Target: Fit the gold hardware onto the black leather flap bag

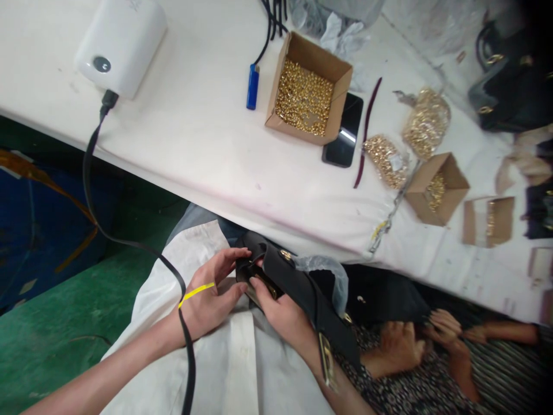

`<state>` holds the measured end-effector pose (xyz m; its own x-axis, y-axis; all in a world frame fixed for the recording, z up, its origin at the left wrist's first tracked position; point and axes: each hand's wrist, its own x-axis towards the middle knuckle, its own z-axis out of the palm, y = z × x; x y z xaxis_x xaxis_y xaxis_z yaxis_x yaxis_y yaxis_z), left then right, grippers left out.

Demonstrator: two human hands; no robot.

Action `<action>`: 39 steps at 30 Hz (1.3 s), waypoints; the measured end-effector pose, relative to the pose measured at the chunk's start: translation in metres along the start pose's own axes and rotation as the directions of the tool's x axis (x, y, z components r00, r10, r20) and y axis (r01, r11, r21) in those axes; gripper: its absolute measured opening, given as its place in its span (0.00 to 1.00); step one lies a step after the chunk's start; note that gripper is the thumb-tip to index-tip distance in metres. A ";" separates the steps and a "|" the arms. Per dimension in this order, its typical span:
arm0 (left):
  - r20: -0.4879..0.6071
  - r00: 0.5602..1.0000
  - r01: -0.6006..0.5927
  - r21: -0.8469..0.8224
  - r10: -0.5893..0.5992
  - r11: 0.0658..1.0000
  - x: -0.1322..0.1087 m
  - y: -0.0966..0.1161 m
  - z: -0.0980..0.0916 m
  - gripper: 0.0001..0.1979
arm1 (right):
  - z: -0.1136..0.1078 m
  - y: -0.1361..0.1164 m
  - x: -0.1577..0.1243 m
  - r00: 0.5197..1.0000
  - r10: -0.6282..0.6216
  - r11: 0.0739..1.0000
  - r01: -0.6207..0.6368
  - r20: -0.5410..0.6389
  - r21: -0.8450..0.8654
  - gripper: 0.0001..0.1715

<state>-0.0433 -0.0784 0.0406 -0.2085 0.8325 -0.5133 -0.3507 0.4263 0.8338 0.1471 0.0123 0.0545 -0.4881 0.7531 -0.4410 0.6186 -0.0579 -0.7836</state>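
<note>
Both my hands work on a black leather bag piece (298, 282) in my lap, below the table edge. My left hand (211, 294) pinches its left end with thumb and fingers closed on the strap part. My right hand (280, 311) grips the same piece from below, fingers pressed by a gold metal fitting (268, 286). A yellow band (196, 291) circles my left wrist. Another gold buckle (326, 354) hangs along my right forearm. Clear plastic wrap (324, 268) sticks out behind the bag piece.
The white table (194, 132) holds a cardboard box of gold hardware (306, 92), a phone (343, 129), a blue lighter (253, 86), bags of gold parts (425, 124), smaller boxes (436, 187) and a white device (121, 43) with a black cable (93, 173). Another person's hands (432, 334) rest at right.
</note>
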 end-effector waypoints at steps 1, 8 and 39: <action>-0.008 1.000 -0.006 -0.016 0.006 1.000 0.001 0.001 0.002 0.26 | 0.000 -0.001 0.002 0.998 -0.031 0.996 0.027 -0.051 -0.086 0.17; 0.081 0.993 -0.085 -0.026 0.086 0.996 0.000 0.002 0.017 0.29 | -0.004 0.003 0.001 0.879 -0.433 0.763 0.239 -0.201 -0.600 0.19; 0.226 0.943 -0.308 0.322 0.243 0.895 0.019 0.016 0.039 0.26 | -0.002 0.008 -0.023 0.663 -0.546 0.747 0.109 -0.513 -0.655 0.17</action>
<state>-0.0170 -0.0417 0.0526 -0.0759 0.9690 -0.2353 0.0445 0.2391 0.9700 0.1640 -0.0044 0.0594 -0.3457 0.8667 0.3597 0.8128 0.4681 -0.3467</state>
